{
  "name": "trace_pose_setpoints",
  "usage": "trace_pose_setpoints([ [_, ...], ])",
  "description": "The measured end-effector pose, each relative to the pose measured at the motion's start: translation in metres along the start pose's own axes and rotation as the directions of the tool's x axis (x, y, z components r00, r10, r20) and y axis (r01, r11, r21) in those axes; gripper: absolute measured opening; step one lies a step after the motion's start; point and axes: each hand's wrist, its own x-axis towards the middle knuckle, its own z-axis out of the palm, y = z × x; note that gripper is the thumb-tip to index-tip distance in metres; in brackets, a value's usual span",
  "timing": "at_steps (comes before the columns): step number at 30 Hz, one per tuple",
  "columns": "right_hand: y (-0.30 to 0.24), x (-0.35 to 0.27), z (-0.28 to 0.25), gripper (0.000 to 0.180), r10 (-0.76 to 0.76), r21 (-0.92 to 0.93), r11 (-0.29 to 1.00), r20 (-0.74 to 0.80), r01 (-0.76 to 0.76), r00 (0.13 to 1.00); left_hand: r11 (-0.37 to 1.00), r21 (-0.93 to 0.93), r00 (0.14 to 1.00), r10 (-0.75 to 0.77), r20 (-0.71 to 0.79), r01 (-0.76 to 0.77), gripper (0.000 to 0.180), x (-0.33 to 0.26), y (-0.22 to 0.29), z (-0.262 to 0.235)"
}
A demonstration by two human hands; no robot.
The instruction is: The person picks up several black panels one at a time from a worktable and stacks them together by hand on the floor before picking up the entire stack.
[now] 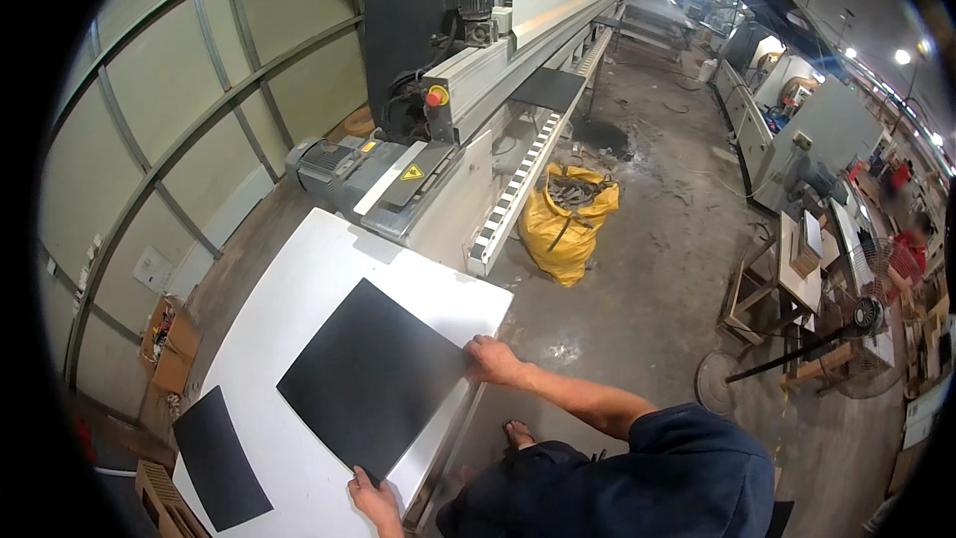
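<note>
A dark, square-cornered flat panel (373, 379) lies on the white tabletop (299, 284), turned at an angle to it. My right hand (495, 359) is closed on the panel's right corner, with some of its fingers hidden at the edge. At the corner closest to me, my left hand (374, 502) grips the same panel between thumb and fingers. A second, narrower dark panel (221, 463) rests on the tabletop to the left, touched by neither hand.
A long edge-processing machine (558, 40) with a motor and red button adjoins the table's far end. Another dark panel (550, 89) lies on its side rail. A yellow sack (568, 224) of scraps stands beside it. To the right are a fan (868, 314) and a wooden stand (797, 274).
</note>
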Motion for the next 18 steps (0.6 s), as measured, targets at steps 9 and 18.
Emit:
trace_pose_setpoints([
  [9,0.000,-0.001,-0.005,0.043,-0.034,0.076,0.997,-0.014,0.035,0.999,1.000,-0.006,1.000,0.018,-0.006,-0.018,0.061,-0.014,0.017,-0.012],
  [18,0.004,0.000,-0.002,0.042,-0.012,0.082,0.997,0.009,0.011,1.000,1.000,-0.021,1.000,-0.016,-0.008,0.015,0.063,-0.015,0.019,-0.011],
])
